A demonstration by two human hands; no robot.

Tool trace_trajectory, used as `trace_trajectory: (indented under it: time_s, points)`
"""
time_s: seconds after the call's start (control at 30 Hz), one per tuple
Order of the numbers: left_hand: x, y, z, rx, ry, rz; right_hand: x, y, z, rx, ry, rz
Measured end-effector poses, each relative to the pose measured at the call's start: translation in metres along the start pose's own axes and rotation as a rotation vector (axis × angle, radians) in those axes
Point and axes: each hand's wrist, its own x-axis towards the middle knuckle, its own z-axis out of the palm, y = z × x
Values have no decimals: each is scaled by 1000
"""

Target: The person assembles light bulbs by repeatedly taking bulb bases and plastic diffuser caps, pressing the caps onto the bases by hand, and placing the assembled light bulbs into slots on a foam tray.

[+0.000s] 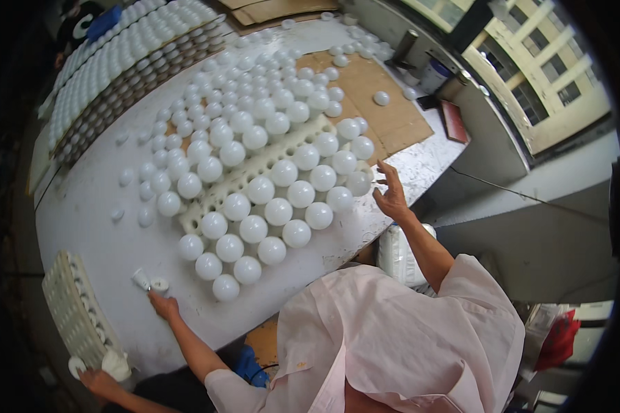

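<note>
My left hand [162, 305] is low on the white table, its fingers closed at the metal end of a small white cone-shaped bulb base [141, 278]. A short white round piece [160, 284] is beside it. My right hand [391, 195] has its fingers apart at the right end of a pulp tray [244, 180], close to a white globe [359, 183]; whether it touches is unclear. Rows of glossy white bulb globes [278, 211] sit on the near part of this tray. Bare dimples show along its middle, with more globes behind.
Another person's hand [100, 383] is at lower left, by a tilted pulp tray [72, 313]. Stacked trays of globes [127, 51] stand far left. Loose globes lie on brown cardboard [386, 124]. A red box [452, 121] is near the window wall.
</note>
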Motion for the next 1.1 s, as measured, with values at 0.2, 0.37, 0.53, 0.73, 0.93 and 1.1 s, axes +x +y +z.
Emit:
trace_trajectory:
  time_s: [0.2,0.37,0.53,0.73,0.93,1.1]
  points:
    - [-21,46,-11,63,4,-31,6,62,-39,26,226,192]
    - [-57,26,-3,-58,136,-79,55,107,-31,-95,85,275]
    - [-128,38,-26,-1220,98,-303,123,155,-13,-164,-136,387]
    - [-224,87,-87,-1555,42,-192,189,191,19,-509,-328,408]
    - [-263,167,-122,-1675,-119,-97,207,200,0,-453,-347,452]
    - [-269,241,-111,-1555,-581,263,151,145,-51,606,-106,496]
